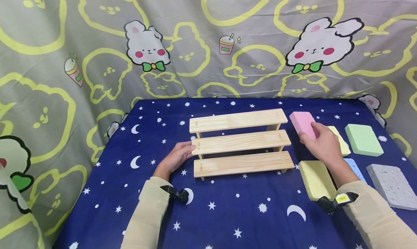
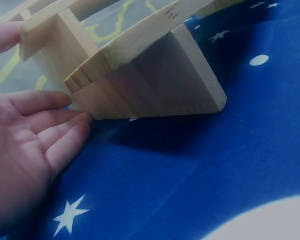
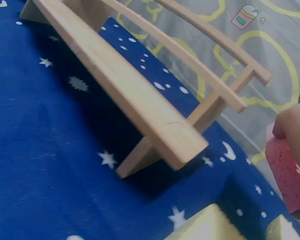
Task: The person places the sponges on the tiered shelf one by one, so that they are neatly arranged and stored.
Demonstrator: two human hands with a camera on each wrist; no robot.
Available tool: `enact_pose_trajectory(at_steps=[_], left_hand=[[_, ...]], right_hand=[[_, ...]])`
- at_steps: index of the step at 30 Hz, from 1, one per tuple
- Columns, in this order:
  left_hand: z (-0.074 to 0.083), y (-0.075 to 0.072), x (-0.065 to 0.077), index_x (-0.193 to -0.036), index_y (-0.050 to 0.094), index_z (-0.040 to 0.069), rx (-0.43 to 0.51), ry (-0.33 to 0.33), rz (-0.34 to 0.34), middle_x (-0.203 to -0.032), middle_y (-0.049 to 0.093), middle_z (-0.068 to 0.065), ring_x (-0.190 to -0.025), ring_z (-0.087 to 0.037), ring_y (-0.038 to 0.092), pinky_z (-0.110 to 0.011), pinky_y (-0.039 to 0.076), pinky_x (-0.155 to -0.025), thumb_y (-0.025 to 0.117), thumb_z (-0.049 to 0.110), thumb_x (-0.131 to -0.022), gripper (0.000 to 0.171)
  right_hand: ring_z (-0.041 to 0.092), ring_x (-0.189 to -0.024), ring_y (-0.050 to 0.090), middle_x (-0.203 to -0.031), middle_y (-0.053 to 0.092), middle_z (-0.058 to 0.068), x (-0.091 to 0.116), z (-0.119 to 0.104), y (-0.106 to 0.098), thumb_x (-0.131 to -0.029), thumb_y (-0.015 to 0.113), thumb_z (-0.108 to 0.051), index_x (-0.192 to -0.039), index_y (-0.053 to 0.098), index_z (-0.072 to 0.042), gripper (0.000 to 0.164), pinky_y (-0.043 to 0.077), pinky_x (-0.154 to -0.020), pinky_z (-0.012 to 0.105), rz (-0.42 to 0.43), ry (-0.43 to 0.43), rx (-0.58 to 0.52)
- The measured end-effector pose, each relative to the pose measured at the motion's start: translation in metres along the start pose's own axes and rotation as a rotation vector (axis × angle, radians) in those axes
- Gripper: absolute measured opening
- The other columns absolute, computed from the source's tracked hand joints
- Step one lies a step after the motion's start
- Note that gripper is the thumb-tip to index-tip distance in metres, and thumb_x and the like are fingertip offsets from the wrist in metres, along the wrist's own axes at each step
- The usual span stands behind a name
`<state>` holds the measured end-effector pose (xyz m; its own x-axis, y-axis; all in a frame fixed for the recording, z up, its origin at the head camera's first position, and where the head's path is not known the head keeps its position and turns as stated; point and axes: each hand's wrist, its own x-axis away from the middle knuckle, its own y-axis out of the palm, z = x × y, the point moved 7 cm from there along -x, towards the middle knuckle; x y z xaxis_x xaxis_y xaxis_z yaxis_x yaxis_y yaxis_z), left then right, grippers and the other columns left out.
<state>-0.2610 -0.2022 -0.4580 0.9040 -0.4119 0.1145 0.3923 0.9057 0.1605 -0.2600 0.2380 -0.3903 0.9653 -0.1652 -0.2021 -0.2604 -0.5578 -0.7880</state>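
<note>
A three-tier wooden stand [image 1: 241, 142] rests on the table in the head view, its steps rising toward the back. My left hand [image 1: 178, 155] is at its left end. In the left wrist view, the fingers [image 2: 55, 125] are nearly straight against the wooden side panel, with the thumb [image 2: 4, 37] at the end of a higher step. To the right of the stand, my right hand [image 1: 320, 142] grips a pink sponge [image 1: 303, 123] between thumb and fingers. The right wrist view shows the porous side of that pink sponge [image 3: 288, 172] under the hand.
Around the right forearm lie several sponges: a yellow one [image 1: 316, 180], a second yellow one [image 1: 340, 140], a green one [image 1: 363, 139], a blue one [image 1: 356, 168] partly hidden, and a grey one [image 1: 392, 185]. A starry blue cloth [image 1: 228, 209] covers the table; a patterned curtain [image 1: 195, 42] hangs behind.
</note>
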Motion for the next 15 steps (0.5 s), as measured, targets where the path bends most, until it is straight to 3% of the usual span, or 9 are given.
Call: enact_pose_trajectory(at_steps=[7, 15], left_hand=[[-0.001, 0.0, -0.002, -0.132, 0.036, -0.021, 0.004, 0.006, -0.014, -0.119, 0.06, -0.016, -0.103, -0.009, 0.061, -0.025, 0.049, -0.095, 0.045, 0.008, -0.094, 0.048], [-0.001, -0.001, 0.0, -0.131, 0.037, -0.021, -0.002, 0.003, 0.003, -0.118, 0.06, -0.016, -0.102, -0.008, 0.061, -0.024, 0.049, -0.095, 0.045, 0.008, -0.094, 0.048]], right_hand=[[0.047, -0.106, 0.049, -0.131, 0.047, 0.032, -0.011, -0.015, -0.014, -0.085, 0.057, -0.031, -0.135, 0.045, 0.005, 0.063, 0.043, -0.082, 0.06, 0.051, -0.053, -0.035], [0.045, -0.115, 0.048, -0.138, 0.045, 0.026, -0.018, -0.04, -0.012, -0.085, 0.061, -0.031, -0.136, 0.046, 0.002, 0.062, 0.044, -0.088, 0.059, 0.041, -0.153, -0.096]])
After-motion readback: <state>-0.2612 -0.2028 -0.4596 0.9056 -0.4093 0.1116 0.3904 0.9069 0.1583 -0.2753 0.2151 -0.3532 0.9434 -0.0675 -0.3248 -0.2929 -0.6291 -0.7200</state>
